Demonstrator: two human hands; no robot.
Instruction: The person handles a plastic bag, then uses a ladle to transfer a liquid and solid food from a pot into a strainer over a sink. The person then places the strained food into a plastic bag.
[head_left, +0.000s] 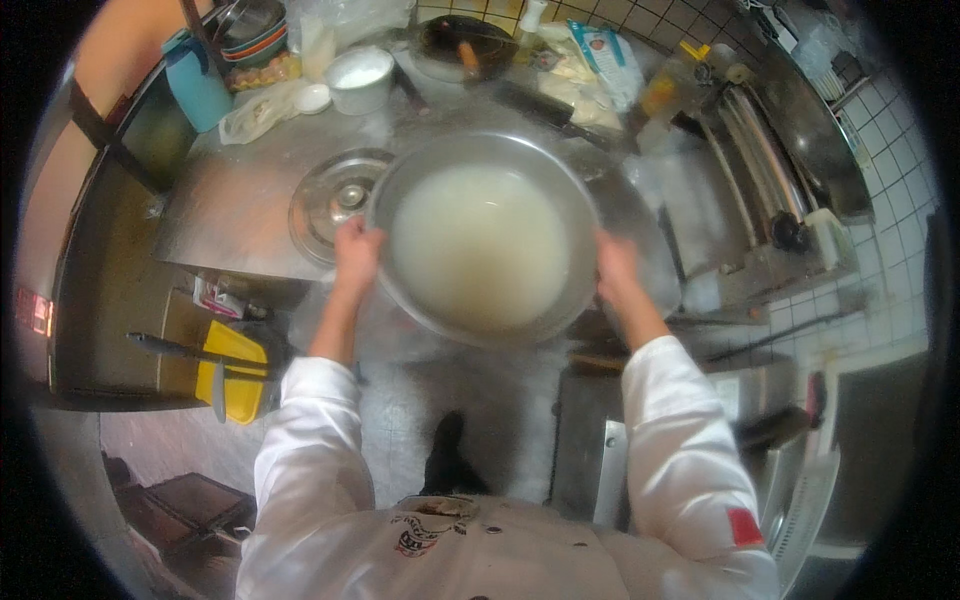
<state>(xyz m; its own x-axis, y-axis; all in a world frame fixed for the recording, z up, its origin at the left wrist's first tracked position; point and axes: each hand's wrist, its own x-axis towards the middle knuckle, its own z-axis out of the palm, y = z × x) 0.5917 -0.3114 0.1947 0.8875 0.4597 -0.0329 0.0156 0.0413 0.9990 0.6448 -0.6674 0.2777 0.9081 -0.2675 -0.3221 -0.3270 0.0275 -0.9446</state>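
A large round steel basin (487, 334) holds cloudy whitish liquid (480, 240) and spans the middle of the view. My left hand (358, 251) grips its left rim, and my right hand (616, 259) grips the rim on the right. The fingers under the basin are hidden. To the left of the basin, beside my left hand, a steel pot lid (319, 206) with a round knob lies on the metal worktop (225, 214). Whether the basin's far side touches the worktop I cannot tell.
At the back stand a white tub (360, 82), a dark wok (461, 49), a blue jug (196, 82) and stacked bowls (255, 37). A black-handled cleaver (536, 105) lies near an open flour bag (604, 64). A roller machine (765, 165) is at right, a yellow dustpan (232, 371) lower left.
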